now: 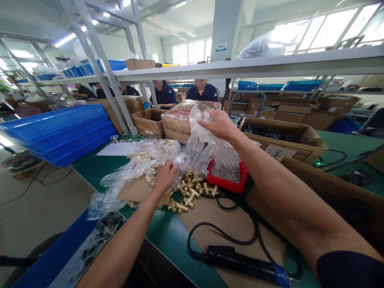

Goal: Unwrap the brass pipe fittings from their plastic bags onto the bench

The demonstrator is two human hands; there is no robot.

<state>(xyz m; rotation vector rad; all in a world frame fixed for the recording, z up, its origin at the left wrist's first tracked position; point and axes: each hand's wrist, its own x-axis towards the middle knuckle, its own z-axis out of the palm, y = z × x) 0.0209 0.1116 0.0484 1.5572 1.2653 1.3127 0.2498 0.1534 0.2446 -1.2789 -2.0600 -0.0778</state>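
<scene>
A large clear plastic bag [198, 146] is pulled upward above the table by my right hand [218, 124], whose fingers are closed on its edge. Lower and to the left, my left hand [166, 175] is closed on the same crumpled plastic. Brass fittings [190, 194], T-shaped, lie in a loose pile on the table just right of my left hand. More fittings show through the plastic at the left. A flat piece of cardboard [135, 191] lies partly under the bag. Behind the bag's right side sits a red bin [229, 184] of small metal parts.
A black electric screwdriver [243, 264] with a looping cable lies on brown cardboard in front. Open cardboard boxes [282, 140] stand at the right, a wrapped carton [177, 122] behind. Stacked blue bins [60, 132] are at the left. Co-workers sit beyond the shelf [192, 72].
</scene>
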